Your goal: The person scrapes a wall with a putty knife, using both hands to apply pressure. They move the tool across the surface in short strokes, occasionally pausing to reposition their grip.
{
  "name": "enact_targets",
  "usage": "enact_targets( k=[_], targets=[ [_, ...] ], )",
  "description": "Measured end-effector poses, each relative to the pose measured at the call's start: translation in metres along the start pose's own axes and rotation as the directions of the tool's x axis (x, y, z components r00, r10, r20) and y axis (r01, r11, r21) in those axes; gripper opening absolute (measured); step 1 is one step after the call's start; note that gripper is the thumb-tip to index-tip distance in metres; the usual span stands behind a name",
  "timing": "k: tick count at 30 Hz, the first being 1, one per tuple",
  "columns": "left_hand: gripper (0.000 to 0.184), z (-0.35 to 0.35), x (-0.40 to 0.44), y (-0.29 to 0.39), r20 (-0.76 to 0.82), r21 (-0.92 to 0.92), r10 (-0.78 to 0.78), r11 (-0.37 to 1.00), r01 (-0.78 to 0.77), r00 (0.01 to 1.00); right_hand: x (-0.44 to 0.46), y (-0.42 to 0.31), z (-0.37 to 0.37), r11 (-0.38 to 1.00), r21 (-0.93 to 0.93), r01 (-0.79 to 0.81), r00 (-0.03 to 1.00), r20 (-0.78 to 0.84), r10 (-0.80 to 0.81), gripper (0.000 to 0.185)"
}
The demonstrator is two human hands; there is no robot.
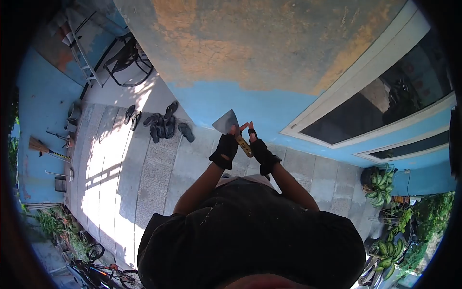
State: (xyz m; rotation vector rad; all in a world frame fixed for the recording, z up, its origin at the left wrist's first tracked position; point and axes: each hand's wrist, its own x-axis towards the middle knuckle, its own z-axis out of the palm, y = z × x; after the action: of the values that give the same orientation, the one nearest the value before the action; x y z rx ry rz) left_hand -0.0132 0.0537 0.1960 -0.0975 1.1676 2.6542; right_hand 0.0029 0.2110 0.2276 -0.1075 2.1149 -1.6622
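Observation:
In the middle of the head view, a putty knife (pixel 225 122) with a wide grey blade and a yellow handle is tilted between my hands. My left hand (pixel 229 143), in a black fingerless glove, is closed on it near the blade, thumb against the neck. Close by on the other side, my right hand (pixel 259 147) wears a matching glove. Its fingers point up, apart from one another, beside the handle; whether they touch it is unclear. Ahead stands a wall (pixel 250 103) with blue paint below and a bare grey and orange patch above.
A white-framed window (pixel 332 135) is set in the wall on the right. Several dark sandals (pixel 163 126) lie on the paved floor (pixel 187 168) to the left. A black chair (pixel 126 62) and a ladder (pixel 83 53) stand farther back. Potted plants (pixel 380 185) line the right side.

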Motion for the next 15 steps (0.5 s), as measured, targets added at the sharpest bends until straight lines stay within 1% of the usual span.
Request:
enact_targets(
  k=[2, 3, 4, 5, 6, 7, 8, 10, 11, 13, 14, 15],
  targets=[
    [0.05, 0.033, 0.011, 0.004, 0.101, 0.132, 0.123, 0.982, -0.135, 0.987, 0.008, 0.015, -0.02, 0.991, -0.109, 0.082, 0.996, -0.038, -0.086, 0.075],
    [0.055, 0.039, 0.021, -0.005, 0.086, 0.193, 0.147, 0.968, -0.162, 0.985, -0.002, -0.006, -0.027, 0.913, -0.389, 0.122, 0.981, -0.094, -0.171, 0.057],
    [0.055, 0.045, 0.028, -0.01, 0.083, 0.192, 0.141, 0.969, -0.154, 0.987, -0.007, -0.004, -0.039, 0.915, -0.386, 0.116, 0.982, -0.095, -0.164, 0.057],
    [0.053, 0.051, 0.034, -0.014, 0.196, 0.223, 0.04, 0.971, -0.084, 0.98, -0.015, 0.001, -0.055, 0.987, -0.116, 0.113, 0.994, 0.024, -0.111, 0.052],
    [0.051, 0.056, 0.037, -0.021, 0.301, 0.258, -0.068, 0.966, -0.013, 0.951, -0.023, 0.004, -0.067, 0.985, 0.161, 0.061, 0.985, 0.151, -0.085, 0.048],
    [0.055, 0.084, 0.028, -0.002, 0.402, 0.209, -0.208, 0.969, 0.132, 0.892, -0.038, -0.023, -0.075, 0.983, 0.165, -0.084, 0.995, 0.075, 0.072, 0.039],
    [0.055, 0.1, 0.028, -0.002, 0.397, 0.207, -0.216, 0.968, 0.143, 0.892, -0.045, -0.022, -0.088, 0.992, 0.116, -0.053, 0.998, 0.043, 0.048, 0.035],
    [0.062, 0.131, 0.035, -0.012, 0.497, 0.195, -0.287, 0.957, 0.217, 0.819, -0.058, -0.025, -0.111, 0.993, 0.084, -0.079, 0.997, 0.01, 0.078, 0.029],
    [0.069, 0.144, 0.039, -0.016, 0.516, 0.2, -0.307, 0.951, 0.236, 0.8, -0.061, -0.018, -0.121, 0.992, 0.088, -0.085, 0.996, 0.013, 0.084, 0.029],
    [0.07, 0.165, 0.041, -0.031, 0.489, 0.2, -0.319, 0.947, 0.251, 0.812, -0.068, -0.009, -0.139, 0.975, 0.222, -0.013, 0.999, -0.047, 0.024, 0.024],
    [0.072, 0.173, 0.043, -0.037, 0.466, 0.207, -0.327, 0.944, 0.258, 0.822, -0.071, -0.004, -0.147, 0.975, 0.221, -0.02, 0.999, -0.04, 0.029, 0.024],
    [0.072, 0.179, 0.045, -0.039, 0.461, 0.201, -0.326, 0.944, 0.261, 0.826, -0.077, -0.01, -0.153, 0.909, 0.415, -0.03, 0.999, -0.006, 0.035, 0.02]
  ],
)
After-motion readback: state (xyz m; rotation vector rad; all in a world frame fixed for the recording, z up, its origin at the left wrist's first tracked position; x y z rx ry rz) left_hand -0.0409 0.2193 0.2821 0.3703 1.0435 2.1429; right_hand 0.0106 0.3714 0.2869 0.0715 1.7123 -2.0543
